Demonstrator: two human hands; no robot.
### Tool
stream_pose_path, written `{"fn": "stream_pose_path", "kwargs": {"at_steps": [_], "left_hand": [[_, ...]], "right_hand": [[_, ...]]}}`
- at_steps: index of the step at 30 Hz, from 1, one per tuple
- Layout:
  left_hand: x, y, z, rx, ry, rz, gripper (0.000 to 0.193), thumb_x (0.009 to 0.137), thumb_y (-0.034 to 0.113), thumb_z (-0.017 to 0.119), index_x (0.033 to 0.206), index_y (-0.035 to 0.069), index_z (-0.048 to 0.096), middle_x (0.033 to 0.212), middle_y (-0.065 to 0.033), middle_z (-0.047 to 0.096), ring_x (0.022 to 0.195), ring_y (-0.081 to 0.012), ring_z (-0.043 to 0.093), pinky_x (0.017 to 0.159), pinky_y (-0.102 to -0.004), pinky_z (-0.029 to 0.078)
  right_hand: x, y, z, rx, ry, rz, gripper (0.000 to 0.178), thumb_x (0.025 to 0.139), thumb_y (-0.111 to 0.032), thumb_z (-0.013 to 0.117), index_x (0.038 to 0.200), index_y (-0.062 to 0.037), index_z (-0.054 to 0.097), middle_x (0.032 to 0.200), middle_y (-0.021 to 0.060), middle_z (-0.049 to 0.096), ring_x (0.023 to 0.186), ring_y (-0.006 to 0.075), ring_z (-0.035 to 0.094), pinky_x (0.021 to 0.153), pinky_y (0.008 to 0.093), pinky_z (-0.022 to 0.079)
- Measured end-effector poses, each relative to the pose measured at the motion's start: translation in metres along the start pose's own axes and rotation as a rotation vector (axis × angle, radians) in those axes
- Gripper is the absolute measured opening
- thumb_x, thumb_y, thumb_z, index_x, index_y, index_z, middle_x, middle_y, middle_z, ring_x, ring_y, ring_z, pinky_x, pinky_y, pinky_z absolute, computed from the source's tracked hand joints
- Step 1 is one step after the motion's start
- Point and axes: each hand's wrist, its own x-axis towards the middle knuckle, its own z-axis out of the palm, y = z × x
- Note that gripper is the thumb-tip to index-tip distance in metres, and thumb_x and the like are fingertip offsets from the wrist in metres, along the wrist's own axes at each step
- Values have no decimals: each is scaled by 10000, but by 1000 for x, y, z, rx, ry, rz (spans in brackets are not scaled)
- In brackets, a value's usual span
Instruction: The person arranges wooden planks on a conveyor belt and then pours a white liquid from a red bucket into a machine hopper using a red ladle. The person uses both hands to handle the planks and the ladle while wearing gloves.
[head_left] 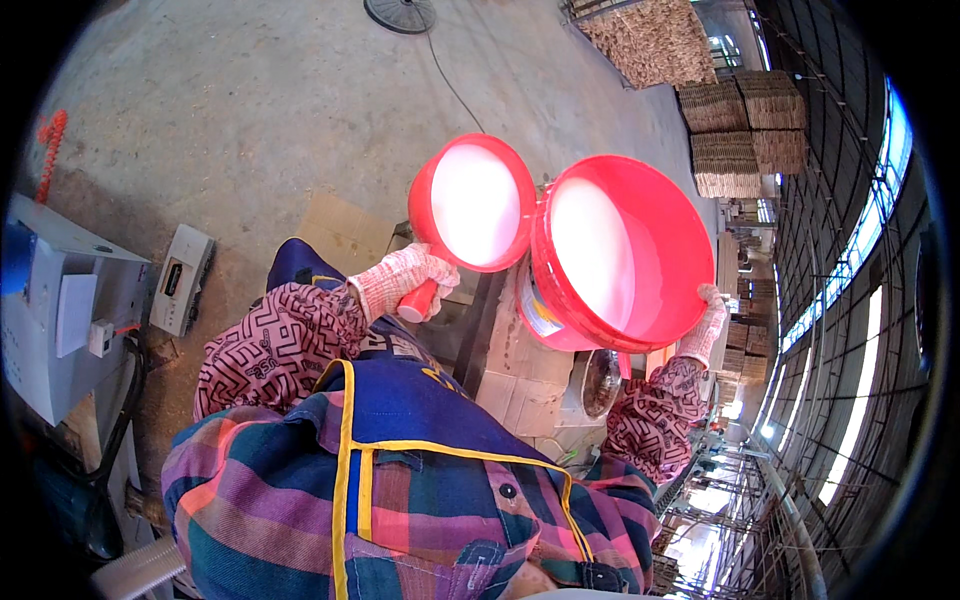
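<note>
My left hand [405,278], in a whitish knit work glove, is closed round the short handle [418,302] of a red plastic dipper [424,195]. White liquid [476,205] fills much of the dipper. Just right of it is a larger red bucket [672,235], its rim against or very near the dipper's. The bucket leans toward the dipper, and its white liquid [590,250] lies on that side. My gloved right hand [708,318] grips the bucket's right rim; some of its fingers are hidden. A pale label [540,312] shows on the bucket's outside.
Flattened cardboard [520,375] lies below the bucket, beside a round brown-stained container [602,384]. A grey machine cabinet [75,290] and a pale box-like device [182,280] stand left. Stacked wood sheets [725,160] are at far right. A black round base [400,14] trails a cable.
</note>
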Motion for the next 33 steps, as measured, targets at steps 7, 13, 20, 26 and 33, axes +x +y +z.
{"fn": "stream_pose_path", "kwargs": {"at_steps": [7, 13, 20, 26, 33], "left_hand": [[-1, 0, 1, 1, 18, 14, 189, 813, 110, 637, 959, 76, 521, 680, -30, 536, 444, -162, 530, 390, -305, 462], [-4, 3, 4, 19, 19, 29, 188, 809, 108, 629, 951, 69, 513, 675, -30, 540, 435, -165, 527, 387, -312, 462], [-1, 3, 3, 20, 15, 9, 213, 795, 95, 632, 961, 67, 501, 689, -23, 532, 448, -151, 516, 389, -297, 464], [5, -2, -1, -2, -9, 17, 199, 800, 91, 640, 948, 70, 508, 690, -23, 529, 465, -139, 510, 391, -286, 462], [9, -2, -1, 13, -2, 7, 192, 802, 97, 651, 932, 68, 512, 694, -26, 536, 475, -138, 509, 403, -281, 467]], "right_hand": [[-24, -17, 27, 10, 20, 52, 135, 782, -114, 656, 890, -34, 643, 887, 63, 659, 793, 204, 631, 800, 336, 527], [-12, -8, 12, -29, 1, -16, 146, 789, -116, 636, 911, -36, 642, 894, 48, 650, 819, 187, 617, 824, 326, 512], [-19, -10, 13, -72, 9, -20, 195, 797, -166, 615, 923, -22, 651, 933, 79, 650, 842, 237, 633, 798, 367, 525], [-6, 0, -1, -37, 21, -10, 154, 813, -165, 606, 883, -31, 634, 880, 65, 634, 821, 222, 623, 779, 362, 521], [-9, -1, -2, 23, -4, 14, 123, 786, -115, 634, 891, -50, 638, 911, 49, 657, 835, 195, 627, 831, 336, 516]]}}
